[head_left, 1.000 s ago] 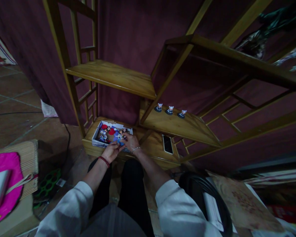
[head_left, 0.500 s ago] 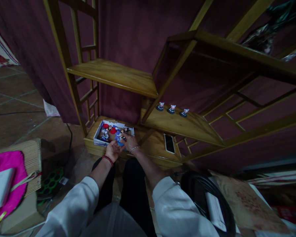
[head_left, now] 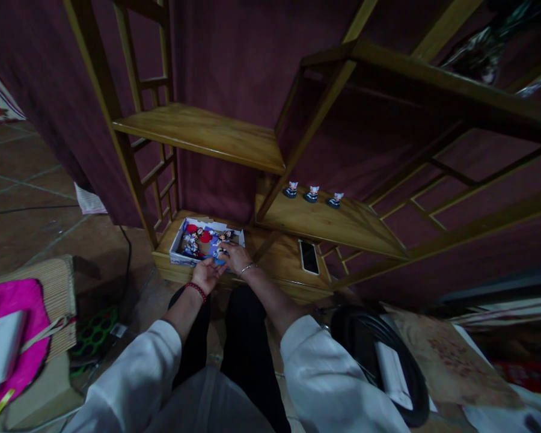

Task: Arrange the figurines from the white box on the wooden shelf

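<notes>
Both of my hands meet at the front edge of a shallow white box (head_left: 175, 252) that holds several small figurines in red, blue and dark colours. Between my fingers is a small figurine with a blue base (head_left: 219, 260). My left hand (head_left: 207, 275), with a red bead bracelet at the wrist, cups it from below. From above, my right hand (head_left: 235, 257), wearing a silver bangle, closes its fingers on it. The fingers partly cover the figurine.
Three cat-eared figurines (head_left: 312, 194) stand in a row on the middle shelf (head_left: 333, 224). On the bottom shelf lies a phone (head_left: 309, 257). An upper-left shelf (head_left: 202, 133) overhangs the box. A black coiled hose or cable (head_left: 417, 385) is at right, a white power bank (head_left: 2, 343) at left.
The view has shifted slightly. Both hands keep nearly the same place at the box, with the figurine still between them.
</notes>
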`<state>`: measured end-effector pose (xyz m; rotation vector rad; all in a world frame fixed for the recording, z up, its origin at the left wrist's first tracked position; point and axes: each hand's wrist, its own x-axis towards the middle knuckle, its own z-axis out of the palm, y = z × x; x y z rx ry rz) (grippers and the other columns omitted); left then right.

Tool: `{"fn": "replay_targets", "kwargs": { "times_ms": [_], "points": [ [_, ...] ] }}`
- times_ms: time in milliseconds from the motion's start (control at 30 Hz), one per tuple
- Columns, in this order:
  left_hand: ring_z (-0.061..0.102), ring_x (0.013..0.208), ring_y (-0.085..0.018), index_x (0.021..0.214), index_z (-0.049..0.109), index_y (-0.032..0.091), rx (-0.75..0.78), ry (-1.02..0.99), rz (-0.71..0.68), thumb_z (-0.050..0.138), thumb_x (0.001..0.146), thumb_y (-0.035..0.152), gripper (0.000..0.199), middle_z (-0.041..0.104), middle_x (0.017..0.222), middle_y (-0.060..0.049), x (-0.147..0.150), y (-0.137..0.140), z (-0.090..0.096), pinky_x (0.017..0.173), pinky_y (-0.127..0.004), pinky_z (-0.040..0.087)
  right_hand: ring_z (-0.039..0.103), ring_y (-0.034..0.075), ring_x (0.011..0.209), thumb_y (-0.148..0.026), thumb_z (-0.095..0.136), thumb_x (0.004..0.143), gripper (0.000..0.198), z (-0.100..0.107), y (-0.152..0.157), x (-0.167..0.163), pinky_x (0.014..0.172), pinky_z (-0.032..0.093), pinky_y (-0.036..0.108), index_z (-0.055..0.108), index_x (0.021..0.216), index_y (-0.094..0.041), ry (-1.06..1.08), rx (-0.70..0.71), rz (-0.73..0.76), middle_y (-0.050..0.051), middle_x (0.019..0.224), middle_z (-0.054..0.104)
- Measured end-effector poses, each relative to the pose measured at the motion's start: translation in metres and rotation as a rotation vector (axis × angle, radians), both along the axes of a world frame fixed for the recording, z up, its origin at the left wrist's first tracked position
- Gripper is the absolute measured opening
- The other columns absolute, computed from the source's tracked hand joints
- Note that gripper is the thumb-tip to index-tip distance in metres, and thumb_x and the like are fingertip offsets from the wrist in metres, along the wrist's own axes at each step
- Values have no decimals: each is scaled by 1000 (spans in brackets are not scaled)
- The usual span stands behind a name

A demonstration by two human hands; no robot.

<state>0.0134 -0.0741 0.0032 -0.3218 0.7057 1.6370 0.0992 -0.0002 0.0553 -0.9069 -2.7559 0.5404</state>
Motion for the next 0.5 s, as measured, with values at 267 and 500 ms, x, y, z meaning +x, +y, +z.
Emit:
{"fn": "replay_targets", "kwargs": {
  "times_ms": [267, 500],
  "points": [
    [61, 60, -17, 65, 53, 12, 13, -10, -2, 39, 70, 2, 17, 61, 62, -8, -2, 1, -4, 70, -39, 51, 55, 16, 91, -15, 54, 76, 23, -1, 4, 1, 79, 41, 25, 58, 98, -18, 0, -29, 71, 5, 100, 61],
    [62, 62, -17, 67, 55, 11, 28, 13, -6, 39, 70, 3, 17, 62, 64, -8, -3, 1, -1, 70, -39, 52, 55, 17, 92, -15, 55, 76, 22, -1, 7, 1, 80, 41, 26, 60, 97, -15, 9, -14, 139, 8, 99, 61]
  ]
}}
